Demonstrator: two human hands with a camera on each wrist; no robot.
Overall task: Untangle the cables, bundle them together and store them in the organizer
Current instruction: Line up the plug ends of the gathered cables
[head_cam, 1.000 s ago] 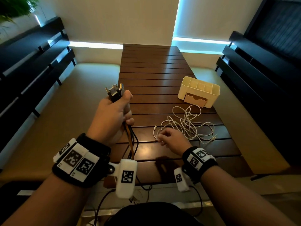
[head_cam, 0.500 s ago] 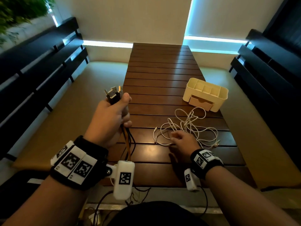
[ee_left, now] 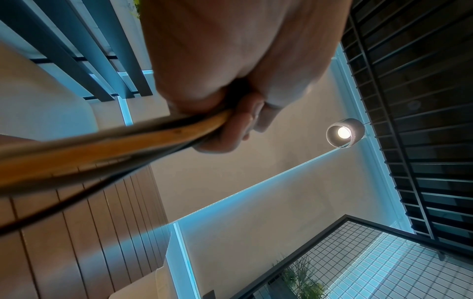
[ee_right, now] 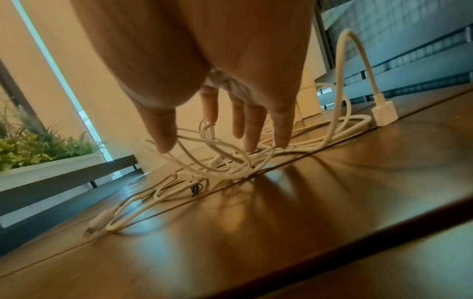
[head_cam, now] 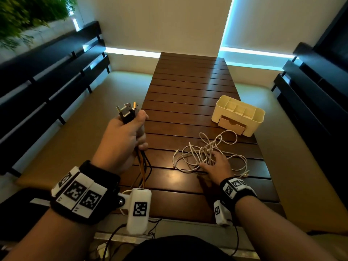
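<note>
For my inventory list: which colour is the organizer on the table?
The organizer is cream, its small front drawer slightly more tan. The head view shows it best.

I sit at a slatted wooden table (head_cam: 188,87) that runs to a plain cream wall (head_cam: 160,23). Dark slatted benches (head_cam: 47,72) with tan cushions (head_cam: 66,129) flank it on both sides. Blue light strips (head_cam: 254,53) glow along the wall's base. A ceiling lamp (ee_left: 344,132) shines overhead; plants (head_cam: 28,14) grow at my far left.
</note>
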